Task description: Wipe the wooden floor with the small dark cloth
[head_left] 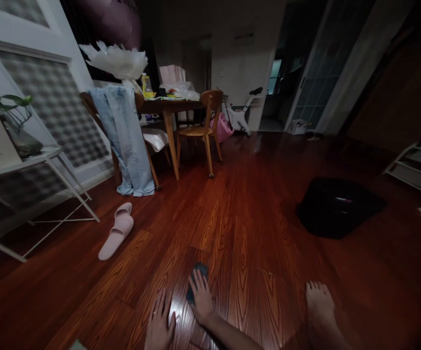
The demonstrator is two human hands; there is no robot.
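My right hand (202, 296) presses down on a dark grey-blue cloth (200, 268) against the glossy wooden floor (243, 243). Its fingers lie over the cloth, which shows at the fingertips and along the left side of the hand. To its left, my left hand (159, 323) is open, palm down with fingers extended, holding nothing. A ring shows on one of its fingers. Whether that palm touches the floor I cannot tell. A bare foot (320, 301) rests on the floor at the lower right.
A pink slipper (117, 232) lies left, near a white side table (46, 154). Light blue jeans (125, 141) hang over a chair by the dining table (170, 106). Another wooden chair (210, 121) stands beside it. A black object (337, 209) sits on the right.
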